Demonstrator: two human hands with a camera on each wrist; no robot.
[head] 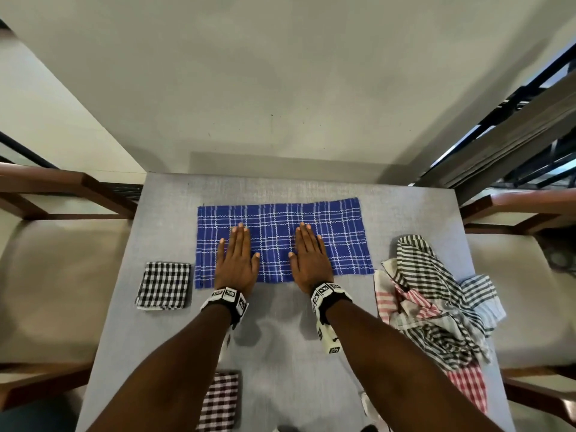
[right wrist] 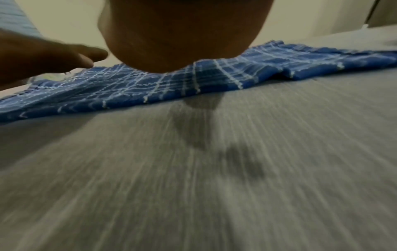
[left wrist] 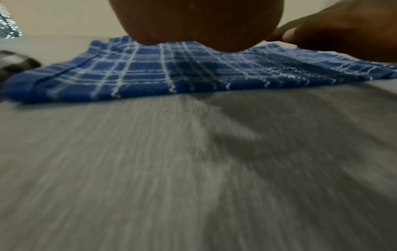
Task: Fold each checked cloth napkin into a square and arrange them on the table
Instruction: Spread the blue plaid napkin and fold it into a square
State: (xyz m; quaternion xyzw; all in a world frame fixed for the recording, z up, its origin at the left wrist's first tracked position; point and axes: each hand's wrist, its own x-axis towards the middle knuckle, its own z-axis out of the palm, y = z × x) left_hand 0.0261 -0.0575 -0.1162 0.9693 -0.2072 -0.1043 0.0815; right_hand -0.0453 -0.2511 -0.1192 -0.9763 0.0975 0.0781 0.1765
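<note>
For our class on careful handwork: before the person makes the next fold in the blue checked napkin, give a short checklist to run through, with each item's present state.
1. Blue napkin lies flat as a wide rectangle, not yet a square: ok for folding.
2. Left hand and right hand rest flat on it with straight fingers: ok.
3. Near edge even: not ok, the right wrist view shows a small ripple there.
4. Layers under the top lined up: cannot tell.
5. Black-and-white folded napkin lies apart from the blue one, to its left: ok.
6. Pile of unfolded napkins touches or nearly touches the blue napkin's right corner: cannot tell which.
</note>
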